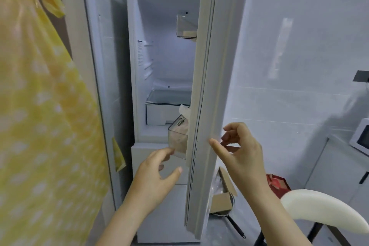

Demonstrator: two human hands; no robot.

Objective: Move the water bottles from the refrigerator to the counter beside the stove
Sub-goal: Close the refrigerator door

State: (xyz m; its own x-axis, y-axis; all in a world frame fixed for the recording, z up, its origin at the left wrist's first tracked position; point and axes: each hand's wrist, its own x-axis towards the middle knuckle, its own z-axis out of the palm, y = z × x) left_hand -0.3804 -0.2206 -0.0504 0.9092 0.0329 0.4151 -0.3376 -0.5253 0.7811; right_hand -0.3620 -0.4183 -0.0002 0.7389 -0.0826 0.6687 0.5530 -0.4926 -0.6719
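The white refrigerator stands in front of me with its door swung partly open, edge toward me. No water bottle shows in the lit interior. My right hand is at the door's outer edge, thumb against the edge and fingers loosely curled just off it, holding nothing. My left hand hovers open below the lower door bin, which holds a bagged package. An upper door bin holds something pale. A glass shelf over a white drawer sits at the bottom of the compartment.
A yellow patterned cloth hangs close on the left. On the floor behind the door lie a cardboard box, a pan with a black handle and a red box. A white chair back is at lower right, a microwave on the counter far right.
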